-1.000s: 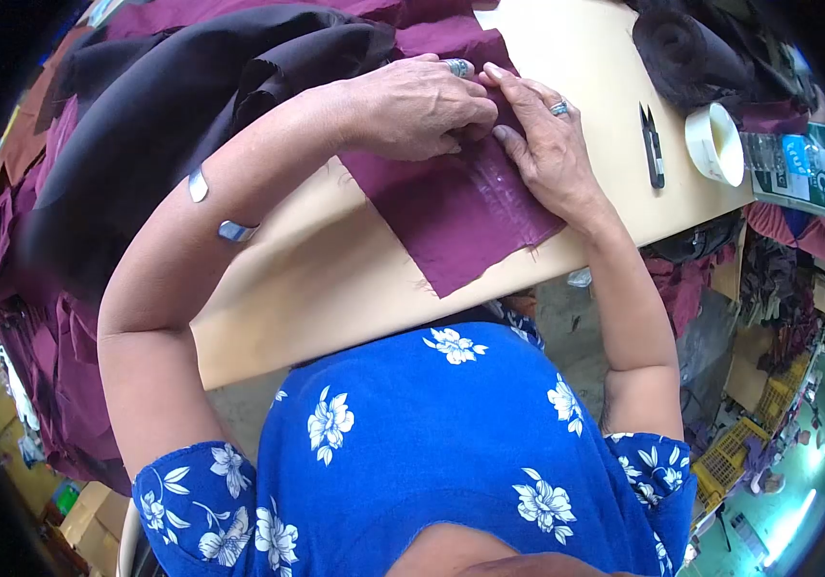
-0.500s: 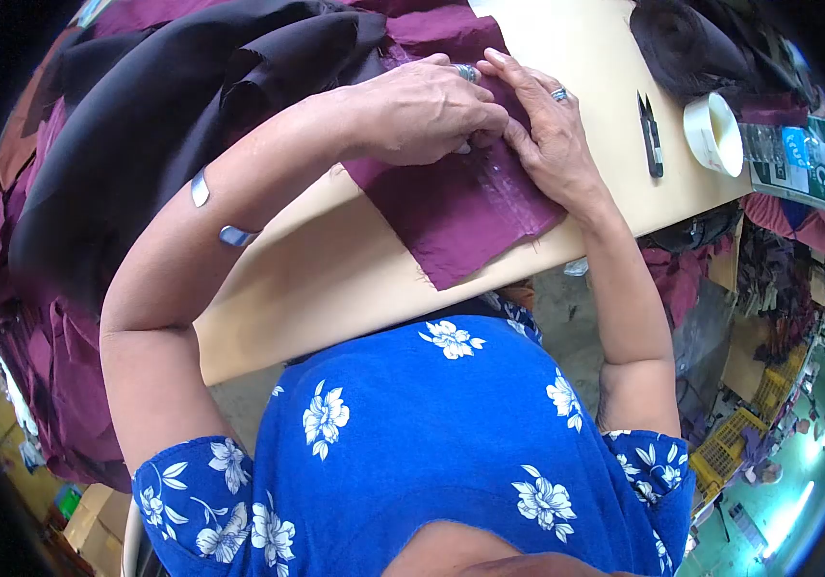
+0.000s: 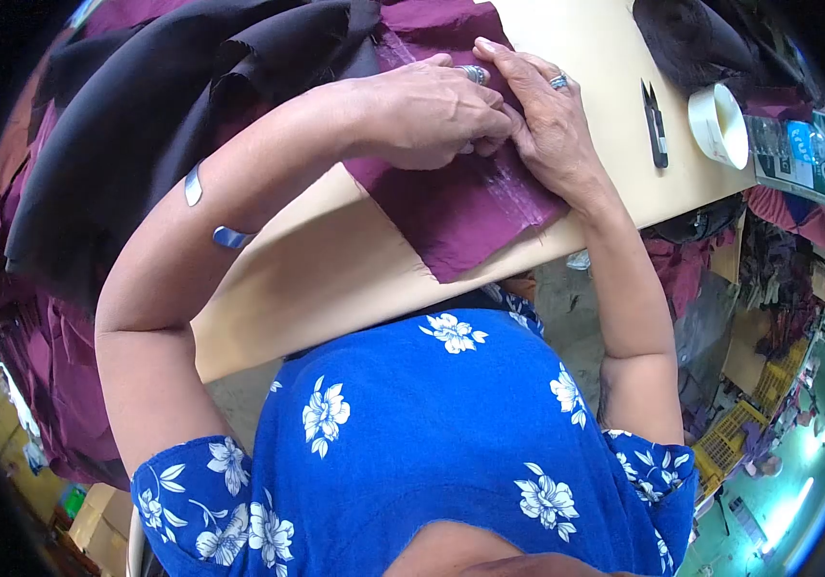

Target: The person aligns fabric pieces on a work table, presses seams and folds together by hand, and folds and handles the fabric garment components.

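A maroon cloth piece point(image 3: 460, 216) with pale marks along its right part lies on the cream tabletop point(image 3: 306, 279), its frayed lower corner near the front edge. My left hand point(image 3: 436, 113) is over the cloth, fingers curled in a pinch; what lies between its fingertips is hidden. My right hand point(image 3: 552, 120) rests on the cloth's right side, fingers extended and held together, its thumb against the left fingers. Both hands touch each other and wear rings.
Black fabric point(image 3: 124, 163) and more maroon fabric point(image 3: 56, 385) are heaped at the left. At the right are black thread snips point(image 3: 656, 125), a white roll or bowl point(image 3: 718, 127), a dark fabric roll point(image 3: 691, 48) and a clear bottle point(image 3: 768, 139). Yellow crates point(image 3: 732, 438) stand below.
The cloth has slid slightly up, away from my body. My left hand has shifted a little right and down, and my right fingertips have moved slightly up and left.
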`<state>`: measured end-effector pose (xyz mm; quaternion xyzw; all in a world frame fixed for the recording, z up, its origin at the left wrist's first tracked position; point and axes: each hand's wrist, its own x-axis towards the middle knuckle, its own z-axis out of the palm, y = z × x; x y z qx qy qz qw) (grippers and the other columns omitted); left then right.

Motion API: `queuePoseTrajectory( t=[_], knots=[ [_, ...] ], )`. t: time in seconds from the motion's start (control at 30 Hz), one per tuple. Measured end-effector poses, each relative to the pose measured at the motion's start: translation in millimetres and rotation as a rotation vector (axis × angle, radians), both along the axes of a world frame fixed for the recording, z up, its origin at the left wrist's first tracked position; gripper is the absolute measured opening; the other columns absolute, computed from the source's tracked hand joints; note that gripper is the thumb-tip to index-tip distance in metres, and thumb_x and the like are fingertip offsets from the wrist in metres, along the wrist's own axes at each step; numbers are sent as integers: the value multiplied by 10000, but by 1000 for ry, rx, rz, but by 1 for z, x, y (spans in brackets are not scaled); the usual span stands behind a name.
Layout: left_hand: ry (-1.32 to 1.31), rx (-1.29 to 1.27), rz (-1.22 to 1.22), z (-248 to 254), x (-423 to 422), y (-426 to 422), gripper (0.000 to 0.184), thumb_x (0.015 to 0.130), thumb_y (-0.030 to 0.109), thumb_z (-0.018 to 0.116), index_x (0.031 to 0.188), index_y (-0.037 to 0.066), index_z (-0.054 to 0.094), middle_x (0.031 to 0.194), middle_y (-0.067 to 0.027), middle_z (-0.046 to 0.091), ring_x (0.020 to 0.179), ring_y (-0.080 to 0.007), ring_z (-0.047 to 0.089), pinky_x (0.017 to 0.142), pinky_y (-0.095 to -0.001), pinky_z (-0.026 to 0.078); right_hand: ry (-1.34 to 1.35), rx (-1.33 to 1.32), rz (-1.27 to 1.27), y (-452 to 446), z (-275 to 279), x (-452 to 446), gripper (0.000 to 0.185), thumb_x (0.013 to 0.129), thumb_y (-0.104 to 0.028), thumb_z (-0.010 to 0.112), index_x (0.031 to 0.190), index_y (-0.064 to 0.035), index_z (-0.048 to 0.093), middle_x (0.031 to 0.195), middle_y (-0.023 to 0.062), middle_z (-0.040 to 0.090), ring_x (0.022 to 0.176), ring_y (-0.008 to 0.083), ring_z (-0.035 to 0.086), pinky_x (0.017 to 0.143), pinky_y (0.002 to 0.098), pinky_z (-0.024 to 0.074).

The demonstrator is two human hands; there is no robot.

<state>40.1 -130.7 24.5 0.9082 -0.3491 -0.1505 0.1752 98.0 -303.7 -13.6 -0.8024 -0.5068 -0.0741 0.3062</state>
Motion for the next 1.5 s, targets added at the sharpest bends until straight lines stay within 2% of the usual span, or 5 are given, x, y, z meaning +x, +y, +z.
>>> queuePoseTrajectory(
  t=[0.1,0.3,0.4,1.13,1.5],
  knots=[
    [-103,-56,41,-7,-9,-9,137,778,122,600,901,69,569,1004,-77,539,1064,-261,487,873,-475,394,8,3,13,1,-1,3,556,719,16,560,1264,-65,483,1179,90,588,1098,280,535,978,379,396],
    [-117,-94,-17,-13,-6,-9,119,775,94,569,870,27,544,964,-106,534,960,-275,518,825,-416,420,24,17,5,1,-2,1,547,726,-37,569,1266,-68,483,1175,88,591,1104,275,533,979,374,395],
    [-307,-248,-24,-25,-11,-9,120,763,74,546,869,20,537,952,-115,535,926,-277,525,805,-399,426,-1,3,-9,0,-3,1,560,718,-61,582,1268,-66,480,1179,85,590,1110,272,530,974,372,398],
    [-143,-294,42,-30,-24,-23,205,767,46,520,960,104,557,967,-83,510,1007,-246,482,764,-410,371,111,26,17,-2,-2,4,539,771,-63,596,1293,-91,466,1190,77,587,1115,260,525,983,367,393],
    [-120,-225,12,-28,-25,-23,178,780,111,543,941,176,584,930,-66,495,966,-239,485,775,-423,356,-254,-131,-52,0,-1,-3,470,804,-119,594,1263,-107,494,1178,106,575,1094,276,531,946,386,412]
  ],
)
